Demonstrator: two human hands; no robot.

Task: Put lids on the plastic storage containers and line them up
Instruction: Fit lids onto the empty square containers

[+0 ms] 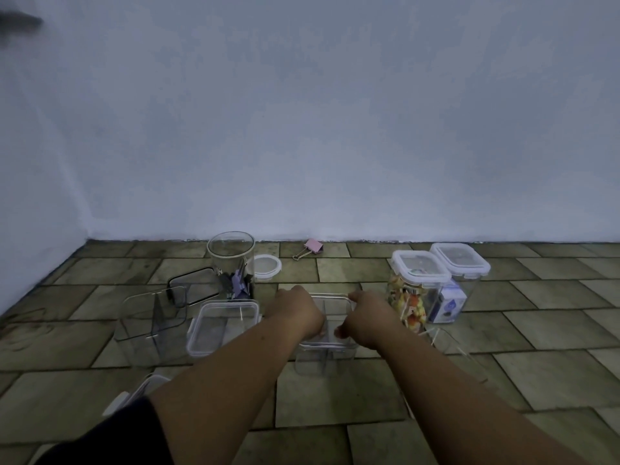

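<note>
Clear plastic container (322, 362) stands on the tiled floor (503, 364) at six o'clock in my view. My left hand (295, 313) and right hand (369, 320) curl over its lid (335, 307), gripping opposite edges. From it, a lidded container (419, 270) stands at two o'clock and an open round jar (231, 260) at ten.

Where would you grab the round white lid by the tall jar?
Probably pinch the lid by its rim, from above on its right: it lies flat on the floor, and the jar crowds its left edge.
</note>
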